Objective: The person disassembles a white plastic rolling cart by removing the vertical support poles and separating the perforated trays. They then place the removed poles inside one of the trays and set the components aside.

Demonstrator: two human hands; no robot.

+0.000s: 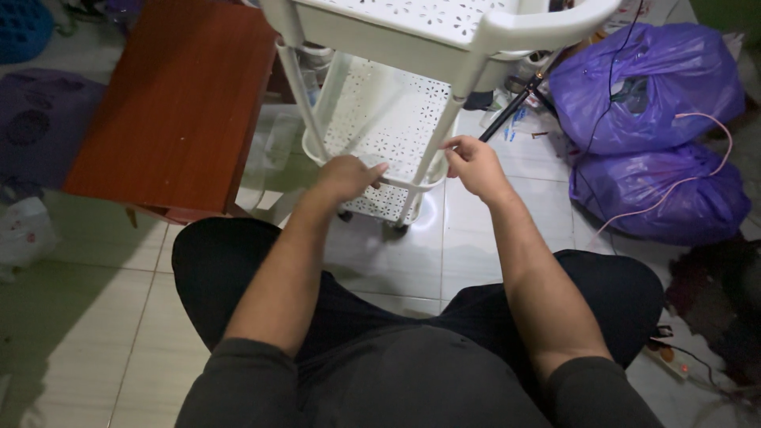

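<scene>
A white plastic trolley cart (380, 119) with perforated shelves stands on the tiled floor in front of my knees. My left hand (346, 176) rests on the front rim of the lower shelf (412, 184), fingers curled over it. My right hand (474, 165) is at the front right corner post (444, 131), fingertips pinching against it just above the lower shelf. The upper shelf (444, 24) sits tilted at the top of the view. Small wheels (400, 228) show under the lower shelf.
A reddish-brown wooden table (178, 103) stands to the left. Two full purple plastic bags (646, 87) lie at the right, with a pink cable (697, 170) over them. A black rod (515, 107) leans behind the cart. A power strip (678, 361) lies at the lower right.
</scene>
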